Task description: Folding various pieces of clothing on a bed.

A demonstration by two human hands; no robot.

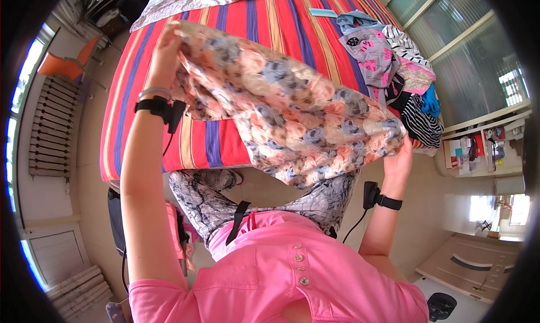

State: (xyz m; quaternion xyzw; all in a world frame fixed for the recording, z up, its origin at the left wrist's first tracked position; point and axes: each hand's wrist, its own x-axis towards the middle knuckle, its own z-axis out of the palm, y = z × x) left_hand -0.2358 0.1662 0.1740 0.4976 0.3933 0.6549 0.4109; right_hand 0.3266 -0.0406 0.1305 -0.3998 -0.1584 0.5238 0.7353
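From the head view, the one angle on offer, here's the floral cloth (306, 112), spread in the air between two hands, slanting over the near part of the bed's striped cover (132, 92). The left hand (167, 39) has the far corner gripped, fingers partly tucked out of sight; the right hand (398, 148) grasps the other end, lower and nearer the body. Both are holding fabric, neither is free.

And that slant is a worry! With one end so much farther out than the other, the cloth could settle crooked, and the loose folds by the left wrist could turn into a crease. The lower edge dips past the bed's near side, above the patterned trousers (205, 196); I'd say any slackening there could let it slide off toward the lap or the floor (416, 233).

Watch the right side, too. The heap of clothes (371, 59) lies just beyond that hand, with a black-and-white striped garment (423, 123) closest. I can't tell whether the cloth touches it, but a wide sweep could drag a piece of the heap along.

One more hazard: the wrists. The left strap (153, 105) carries a dark block (176, 116) right beside the folds, its cable (168, 145) hanging below; fabric might snag there. The right strap (389, 202) sits farther from the cloth, so I'd rate that the smaller risk.
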